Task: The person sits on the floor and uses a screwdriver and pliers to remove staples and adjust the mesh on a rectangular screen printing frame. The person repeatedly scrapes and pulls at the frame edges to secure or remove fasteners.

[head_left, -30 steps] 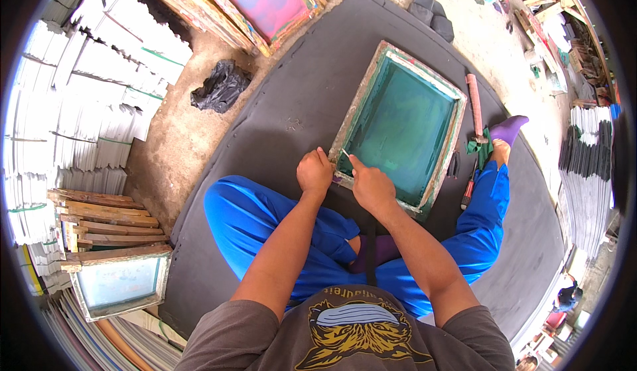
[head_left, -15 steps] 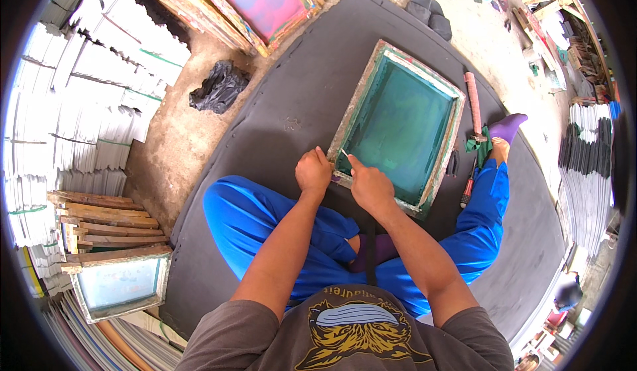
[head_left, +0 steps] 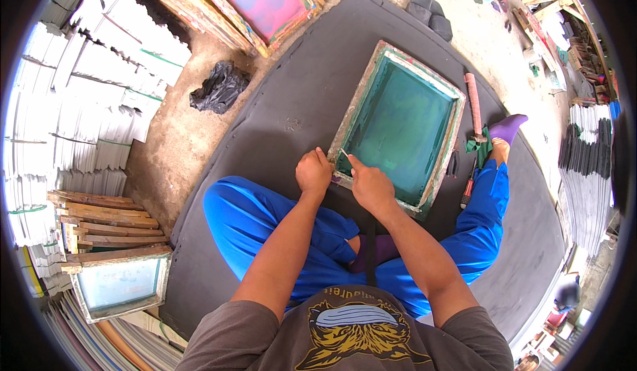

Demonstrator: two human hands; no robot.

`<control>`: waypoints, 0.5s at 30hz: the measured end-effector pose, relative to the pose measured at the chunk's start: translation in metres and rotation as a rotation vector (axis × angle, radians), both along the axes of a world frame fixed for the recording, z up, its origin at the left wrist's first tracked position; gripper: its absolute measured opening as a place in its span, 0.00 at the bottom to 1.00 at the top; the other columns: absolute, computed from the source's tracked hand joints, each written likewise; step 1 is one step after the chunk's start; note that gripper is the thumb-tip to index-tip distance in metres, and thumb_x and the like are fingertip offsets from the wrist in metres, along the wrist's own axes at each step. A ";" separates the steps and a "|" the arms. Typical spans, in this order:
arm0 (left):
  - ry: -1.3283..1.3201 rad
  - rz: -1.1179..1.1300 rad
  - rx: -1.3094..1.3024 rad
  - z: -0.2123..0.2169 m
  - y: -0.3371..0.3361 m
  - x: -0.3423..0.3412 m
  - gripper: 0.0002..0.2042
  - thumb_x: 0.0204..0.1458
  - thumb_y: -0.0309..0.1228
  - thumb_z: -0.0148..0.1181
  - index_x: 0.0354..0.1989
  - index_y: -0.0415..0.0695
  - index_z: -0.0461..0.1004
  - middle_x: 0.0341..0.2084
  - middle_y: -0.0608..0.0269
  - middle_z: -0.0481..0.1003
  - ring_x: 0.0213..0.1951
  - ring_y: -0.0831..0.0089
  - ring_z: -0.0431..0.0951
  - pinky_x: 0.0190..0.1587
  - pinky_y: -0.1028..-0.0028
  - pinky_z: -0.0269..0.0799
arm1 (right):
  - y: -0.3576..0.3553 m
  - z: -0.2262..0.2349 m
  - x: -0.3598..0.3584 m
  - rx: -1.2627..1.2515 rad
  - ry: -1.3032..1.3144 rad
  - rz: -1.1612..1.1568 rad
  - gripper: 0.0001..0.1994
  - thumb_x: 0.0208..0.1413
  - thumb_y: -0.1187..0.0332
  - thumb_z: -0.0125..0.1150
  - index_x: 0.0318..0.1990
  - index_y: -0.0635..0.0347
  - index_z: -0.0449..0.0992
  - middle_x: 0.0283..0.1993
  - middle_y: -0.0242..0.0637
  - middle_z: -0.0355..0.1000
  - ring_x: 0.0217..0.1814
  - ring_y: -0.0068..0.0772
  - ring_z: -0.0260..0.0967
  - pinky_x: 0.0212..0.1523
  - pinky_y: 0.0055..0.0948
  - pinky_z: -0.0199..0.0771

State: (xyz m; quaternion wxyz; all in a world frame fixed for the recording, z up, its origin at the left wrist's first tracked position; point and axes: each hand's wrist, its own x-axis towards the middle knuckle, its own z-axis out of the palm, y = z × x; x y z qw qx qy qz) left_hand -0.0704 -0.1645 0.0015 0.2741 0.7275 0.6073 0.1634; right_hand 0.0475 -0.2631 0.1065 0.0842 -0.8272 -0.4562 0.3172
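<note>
A wooden screen-printing frame (head_left: 443, 173) with green mesh (head_left: 408, 129) lies tilted on the dark padded mat before me. At its near left corner my left hand (head_left: 313, 173) is closed in a fist against the outer edge; what its fingers hold, if anything, is hidden. My right hand (head_left: 371, 186) reaches over the near rail, index finger stretched forward. It is closed round a slim tool, of which only a thin pale tip (head_left: 344, 152) shows, pointing at the left rail's inner edge. The rest of that tool is covered by my fingers.
Right of the frame lie a hammer with a pinkish handle (head_left: 472, 99), a green cloth (head_left: 479, 147) and a screwdriver (head_left: 467, 190), near my outstretched foot. A black plastic bag (head_left: 220, 87), stacked frames (head_left: 113, 222) and white sheet stacks (head_left: 79, 92) stand at left. Dark slippers (head_left: 430, 14) lie beyond the mat.
</note>
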 end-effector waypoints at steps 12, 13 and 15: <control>0.010 -0.008 0.004 0.000 0.001 0.000 0.22 0.67 0.39 0.48 0.28 0.35 0.80 0.29 0.39 0.80 0.33 0.40 0.82 0.40 0.47 0.77 | 0.003 0.005 -0.001 0.013 -0.025 0.022 0.23 0.66 0.67 0.52 0.68 0.53 0.71 0.37 0.59 0.80 0.41 0.65 0.80 0.45 0.60 0.79; 0.010 -0.009 0.004 -0.001 0.001 0.000 0.22 0.67 0.39 0.48 0.28 0.35 0.80 0.29 0.39 0.80 0.33 0.40 0.82 0.40 0.48 0.77 | 0.003 0.005 -0.001 0.011 -0.022 0.016 0.23 0.66 0.66 0.52 0.68 0.53 0.71 0.37 0.60 0.80 0.41 0.65 0.80 0.45 0.60 0.79; 0.008 -0.009 0.003 0.000 0.000 0.000 0.22 0.67 0.39 0.48 0.28 0.35 0.80 0.29 0.39 0.80 0.33 0.40 0.82 0.40 0.48 0.77 | 0.002 0.006 -0.002 0.006 -0.015 0.003 0.23 0.66 0.66 0.52 0.68 0.53 0.71 0.37 0.60 0.80 0.41 0.65 0.80 0.45 0.60 0.79</control>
